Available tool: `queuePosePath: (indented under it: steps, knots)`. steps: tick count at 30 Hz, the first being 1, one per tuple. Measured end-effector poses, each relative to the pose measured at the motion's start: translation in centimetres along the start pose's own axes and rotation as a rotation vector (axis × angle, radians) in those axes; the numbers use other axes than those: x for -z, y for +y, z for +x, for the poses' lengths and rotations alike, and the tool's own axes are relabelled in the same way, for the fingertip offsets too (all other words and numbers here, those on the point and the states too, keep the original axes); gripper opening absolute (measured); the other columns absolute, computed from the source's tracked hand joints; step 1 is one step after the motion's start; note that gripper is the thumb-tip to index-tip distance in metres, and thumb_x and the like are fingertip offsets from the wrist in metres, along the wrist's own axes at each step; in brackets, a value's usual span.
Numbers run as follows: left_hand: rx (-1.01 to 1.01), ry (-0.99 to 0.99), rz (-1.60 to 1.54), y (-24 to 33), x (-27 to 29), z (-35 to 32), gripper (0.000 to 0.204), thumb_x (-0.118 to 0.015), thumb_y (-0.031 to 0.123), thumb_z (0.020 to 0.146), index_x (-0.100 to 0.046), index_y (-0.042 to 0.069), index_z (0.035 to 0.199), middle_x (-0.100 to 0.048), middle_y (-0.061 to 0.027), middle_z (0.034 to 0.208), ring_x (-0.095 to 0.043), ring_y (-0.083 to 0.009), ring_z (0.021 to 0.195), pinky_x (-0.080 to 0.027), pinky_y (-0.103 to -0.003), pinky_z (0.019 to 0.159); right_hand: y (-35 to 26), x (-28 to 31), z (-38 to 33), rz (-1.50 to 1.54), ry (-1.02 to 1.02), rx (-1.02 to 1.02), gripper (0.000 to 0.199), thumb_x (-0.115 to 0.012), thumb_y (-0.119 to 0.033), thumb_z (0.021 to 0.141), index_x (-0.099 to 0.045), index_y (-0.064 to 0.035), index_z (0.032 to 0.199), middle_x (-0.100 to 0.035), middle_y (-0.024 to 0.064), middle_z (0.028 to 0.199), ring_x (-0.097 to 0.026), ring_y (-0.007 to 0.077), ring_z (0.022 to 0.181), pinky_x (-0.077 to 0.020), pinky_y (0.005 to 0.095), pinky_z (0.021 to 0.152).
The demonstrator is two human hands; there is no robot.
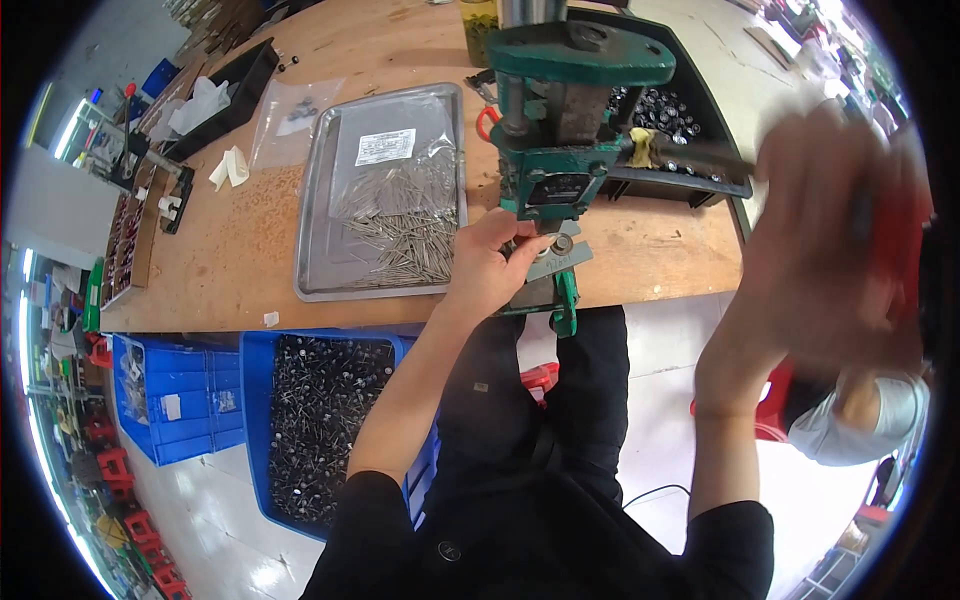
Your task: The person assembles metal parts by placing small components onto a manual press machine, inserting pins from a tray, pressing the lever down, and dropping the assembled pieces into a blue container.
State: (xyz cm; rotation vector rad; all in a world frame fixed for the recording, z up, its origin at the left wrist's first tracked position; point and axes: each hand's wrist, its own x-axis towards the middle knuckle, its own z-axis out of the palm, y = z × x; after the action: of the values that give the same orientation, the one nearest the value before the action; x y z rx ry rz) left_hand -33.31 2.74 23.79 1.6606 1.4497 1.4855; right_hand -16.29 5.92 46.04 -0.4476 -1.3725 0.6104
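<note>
A green arbor press (570, 130) stands at the table's front edge. My left hand (485, 262) reaches to its base, thumb and finger pinched together right below the ram. Whatever small part they hold is too hidden to name. Close to those fingertips, a small round metal piece (562, 243) sits on the press's grey metal plate (548, 266). On the right, my right hand (815, 240) is raised and heavily smeared by motion, near the end of the press's lever (705, 160). Its grip does not show clearly.
Left of the press lies a metal tray (310, 255) with a bag of thin metal pins (410, 225). A black bin (725, 185) of small dark round parts stands behind the lever. Below the table edge, a blue crate (257, 430) holds many pin-like parts (325, 420).
</note>
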Motion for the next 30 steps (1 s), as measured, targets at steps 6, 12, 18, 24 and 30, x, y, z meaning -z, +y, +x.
queuePosePath:
  steps: [6, 12, 18, 24, 30]
  knots:
    - [0.029, 0.004, -0.068, -0.2, 0.4, -0.4, 0.017, -0.083, 0.002, 0.081, -0.070, -0.002, 0.091, -0.067, -0.0097, 0.079, -0.066, -0.0173, 0.069, -0.052, -0.029, 0.063, -0.2, 6.0, -14.5, 0.005, -0.154, 0.229, 0.028, -0.062, -0.038, 0.089, -0.046, -0.0151, 0.084, -0.054, 0.0030, 0.080, -0.056, 0.0218, 0.077, -0.0463, 0.0495, 0.093]
    - [0.051, -0.015, -0.054, -0.2, 0.4, -0.9, 0.016, -0.082, 0.003, 0.082, -0.070, -0.001, 0.091, -0.064, -0.0080, 0.088, -0.065, -0.0175, 0.072, -0.051, -0.030, 0.062, -0.1, 7.6, -12.8, -0.107, -0.360, 0.294, 0.029, -0.061, -0.039, 0.092, -0.051, -0.0129, 0.085, -0.062, 0.0047, 0.081, -0.068, 0.0245, 0.078, -0.0566, 0.0496, 0.085]
    - [0.042, -0.052, -0.022, 0.8, 0.3, -0.9, 0.010, -0.078, 0.002, 0.086, -0.069, 0.001, 0.092, -0.064, -0.0063, 0.087, -0.062, -0.0181, 0.073, -0.049, -0.030, 0.065, 7.0, 4.6, 2.3, -0.620, -0.191, 0.727, 0.020, -0.055, -0.007, 0.102, -0.068, -0.0006, 0.114, -0.067, 0.0107, 0.102, -0.065, 0.0206, 0.087, -0.0556, 0.0360, 0.085]
    - [0.064, 0.079, 0.220, 2.3, 7.9, -6.7, 0.008, -0.076, 0.002, 0.087, -0.070, -0.002, 0.089, -0.070, -0.0091, 0.081, -0.066, -0.0178, 0.072, -0.053, -0.029, 0.069, 14.7, -0.5, 7.8, -0.164, -0.441, -0.316, 0.034, -0.064, -0.034, 0.103, -0.071, -0.0004, 0.100, -0.063, -0.0012, 0.073, -0.061, 0.0104, 0.069, -0.0490, 0.0284, 0.064]
    - [0.475, 0.262, 0.607, -0.7, 19.6, -20.0, 0.010, -0.077, 0.007, 0.089, -0.072, -0.002, 0.087, -0.066, -0.0072, 0.075, -0.057, -0.0131, 0.064, -0.045, -0.029, 0.059, 28.2, 4.8, 2.1, -0.851, -0.705, -0.147, 0.019, -0.066, -0.024, 0.088, -0.079, -0.0143, 0.098, -0.076, 0.0152, 0.092, -0.072, 0.0385, 0.092, -0.0578, 0.0468, 0.080]
